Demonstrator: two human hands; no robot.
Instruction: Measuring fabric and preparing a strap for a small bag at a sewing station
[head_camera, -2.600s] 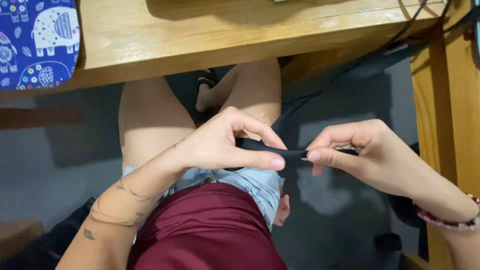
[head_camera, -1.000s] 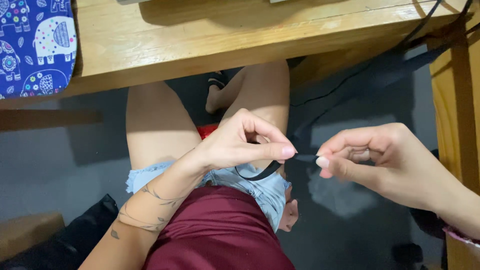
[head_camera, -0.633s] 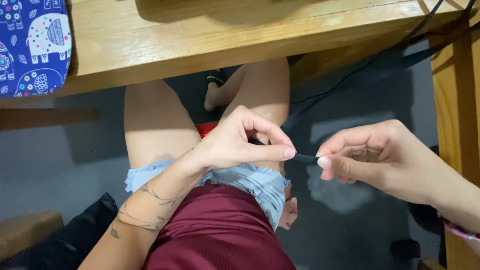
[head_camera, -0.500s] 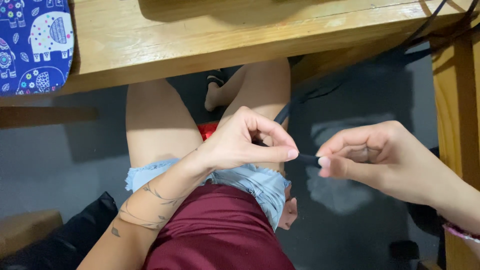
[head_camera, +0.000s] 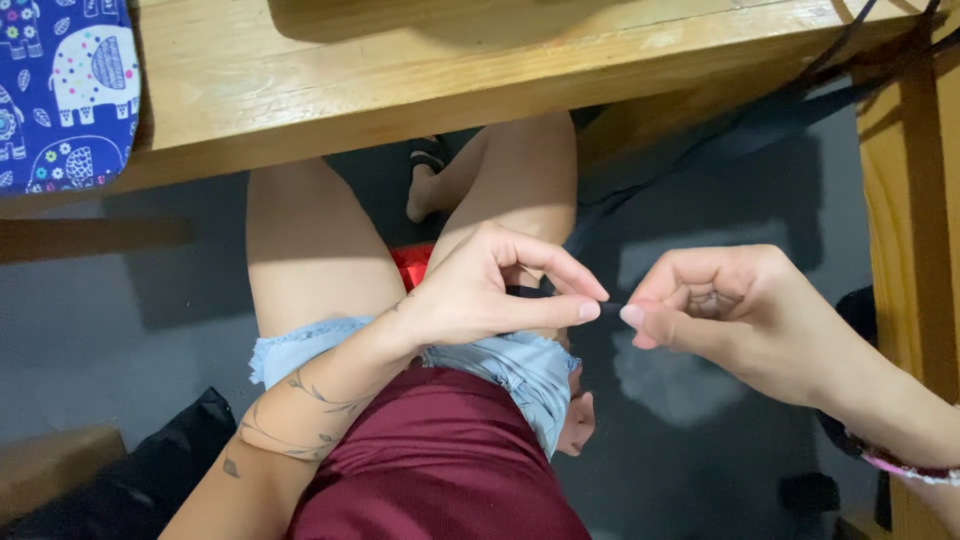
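Note:
My left hand (head_camera: 495, 290) and my right hand (head_camera: 730, 310) meet over my lap, below the edge of a wooden table (head_camera: 400, 80). Between the pinched fingertips of both hands runs a thin black strip (head_camera: 612, 305), of which only a short piece shows. A little more of the strip (head_camera: 530, 292) shows under the left fingers. The left thumb and forefinger press together on it, and the right thumb and forefinger do the same. The fingertips of the two hands almost touch.
A blue pad with an elephant print (head_camera: 60, 90) lies on the table's left end. Black cables (head_camera: 760, 110) hang under the table at right, beside a wooden table leg (head_camera: 915, 200). The floor below is grey. A dark bag (head_camera: 150, 470) lies at lower left.
The hands have come closer together, so the visible black strip between them has shrunk from a long stretched band to a short piece. The view has shifted slightly.

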